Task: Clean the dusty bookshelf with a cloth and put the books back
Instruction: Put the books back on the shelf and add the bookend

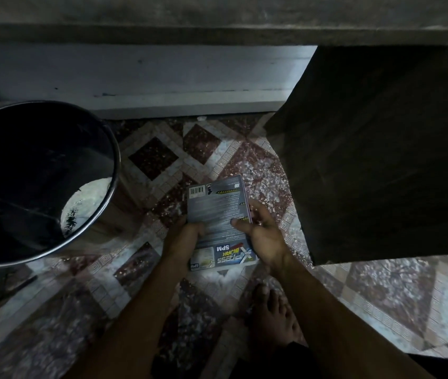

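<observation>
A grey book (217, 206) was held with both hands above the patterned floor (151, 160), with its back cover turned up and the barcode at the far end. The left hand (186, 237) was curled round the left edge. The right hand (262, 236) gripped the right edge, with the thumb laid over the cover. The book was between a black bucket (26, 173) on the left and a dark wooden block (381, 160) on the right. This block was perhaps the side of the bookshelf, but it could not be told for sure. No cloth was seen.

Several dangers were judged possible. The floor was covered with white flakes and dust, so a book put down or slipped from the fingers would take up dirt. Something pale lay at the bottom of the nearby bucket, and a dropped book could be spoiled there. A bare foot (272, 315) was placed near under the book and could be hit. In such weak light, dust on the cover could be missed easily.
</observation>
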Available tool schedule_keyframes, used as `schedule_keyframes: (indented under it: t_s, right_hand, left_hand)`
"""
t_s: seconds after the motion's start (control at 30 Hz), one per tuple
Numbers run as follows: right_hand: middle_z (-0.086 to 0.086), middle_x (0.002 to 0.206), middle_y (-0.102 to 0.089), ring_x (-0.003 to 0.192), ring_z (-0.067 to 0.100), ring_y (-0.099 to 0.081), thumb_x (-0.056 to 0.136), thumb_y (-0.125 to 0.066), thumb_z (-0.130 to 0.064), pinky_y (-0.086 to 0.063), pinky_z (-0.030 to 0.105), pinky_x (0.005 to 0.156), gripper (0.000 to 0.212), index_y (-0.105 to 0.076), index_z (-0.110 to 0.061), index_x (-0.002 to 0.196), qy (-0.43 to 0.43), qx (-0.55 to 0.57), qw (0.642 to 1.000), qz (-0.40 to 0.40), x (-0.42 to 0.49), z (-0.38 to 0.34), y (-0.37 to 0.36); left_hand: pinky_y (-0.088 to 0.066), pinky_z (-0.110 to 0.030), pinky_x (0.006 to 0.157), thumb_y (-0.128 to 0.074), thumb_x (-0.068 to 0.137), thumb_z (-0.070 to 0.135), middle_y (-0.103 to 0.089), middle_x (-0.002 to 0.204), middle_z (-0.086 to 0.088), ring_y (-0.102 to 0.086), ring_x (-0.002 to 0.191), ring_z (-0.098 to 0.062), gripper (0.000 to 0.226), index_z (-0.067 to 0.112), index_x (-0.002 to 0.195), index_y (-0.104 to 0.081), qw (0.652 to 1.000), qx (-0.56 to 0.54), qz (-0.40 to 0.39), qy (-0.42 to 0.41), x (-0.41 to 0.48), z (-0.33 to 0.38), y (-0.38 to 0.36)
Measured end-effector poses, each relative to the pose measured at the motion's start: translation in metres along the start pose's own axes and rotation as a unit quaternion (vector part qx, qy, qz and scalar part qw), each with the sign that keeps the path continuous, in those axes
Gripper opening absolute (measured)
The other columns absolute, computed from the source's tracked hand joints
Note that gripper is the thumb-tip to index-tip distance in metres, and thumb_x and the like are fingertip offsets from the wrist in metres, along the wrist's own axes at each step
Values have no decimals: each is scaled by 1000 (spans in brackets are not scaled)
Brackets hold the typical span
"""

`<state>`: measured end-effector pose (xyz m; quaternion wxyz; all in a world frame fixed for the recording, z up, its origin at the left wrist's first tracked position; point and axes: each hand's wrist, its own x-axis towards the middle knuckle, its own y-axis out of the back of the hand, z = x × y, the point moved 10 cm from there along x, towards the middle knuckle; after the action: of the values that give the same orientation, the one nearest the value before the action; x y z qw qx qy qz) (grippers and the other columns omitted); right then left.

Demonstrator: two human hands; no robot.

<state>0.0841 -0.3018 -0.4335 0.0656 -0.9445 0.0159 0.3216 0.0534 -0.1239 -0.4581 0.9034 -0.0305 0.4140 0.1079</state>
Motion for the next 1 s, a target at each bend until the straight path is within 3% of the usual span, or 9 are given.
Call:
schedule_keyframes:
  t_s: [0.1,0.2,0.37,0.47,0.53,0.6,0.77,0.93,1.0]
  right_hand:
    - [9,112,-70,101,30,-69,84,-69,5,-59,41,81,53,-55,-18,129,11,5,1000,9,-8,-20,1]
    - [2,104,-70,101,32,-69,85,-69,2,-59,44,83,50,-55,-20,128,28,-4,1000,3,-23,-43,-1]
    - [8,113,-70,95,32,-71,84,-72,-3,-59,48,83,50,-58,-23,127,69,-23,997,18,-51,-78,-3]
    - [7,103,-73,87,31,-73,87,-68,0,-60,45,78,35,-63,-29,107,93,-17,995,8,-77,-102,-8]
    - [8,98,-74,83,30,-73,88,-65,2,-61,42,74,33,-64,-20,112,104,-7,995,5,-94,-115,-10]
    - [11,100,-74,83,31,-73,88,-64,2,-61,42,74,35,-62,-15,118,114,-10,993,2,-111,-127,-15]
    - [14,105,-72,92,35,-72,86,-62,3,-58,51,84,27,-66,-21,96,146,-12,989,0,-157,-151,-25]
    - [16,97,-75,84,36,-74,86,-64,0,-59,52,81,27,-64,-14,109,149,21,988,-33,-197,-168,-36]
    - [16,99,-75,85,35,-74,87,-64,-2,-60,50,80,29,-62,-16,112,152,36,986,-53,-212,-180,-41]
  left_hand:
    - [-58,-50,78,-60,71,16,-74,100,-10,-71,88,-32,39,19,109,-69,999,-24,-27,-14,-10,11,-7]
    - [-57,-53,83,-68,66,32,-73,105,-7,-72,90,-29,49,23,114,-68,998,-21,-43,-40,-24,27,-13]
    - [-57,-41,82,-73,85,23,-72,96,3,-70,86,-21,26,25,109,-64,991,53,-38,-119,-62,73,-13]
    - [-55,-37,88,-72,86,21,-71,102,1,-69,90,-19,28,22,112,-64,981,91,-50,-161,-88,101,-12]
    - [-54,-33,86,-72,87,19,-70,103,1,-68,91,-17,27,21,113,-62,975,107,-56,-187,-107,116,-9]
    - [-54,-34,89,-72,87,21,-71,101,3,-69,92,-16,20,25,105,-64,967,127,-55,-214,-127,128,-4]
    - [-54,-38,93,-73,85,33,-72,104,6,-69,94,-14,25,28,108,-66,948,170,-28,-269,-174,144,14]
    - [-54,-23,82,-69,87,37,-72,98,11,-69,87,-5,11,32,94,-63,925,208,-3,-316,-225,165,31]
    - [-55,-22,81,-68,87,44,-71,99,11,-69,86,-4,21,32,104,-64,912,220,-1,-347,-246,178,34]
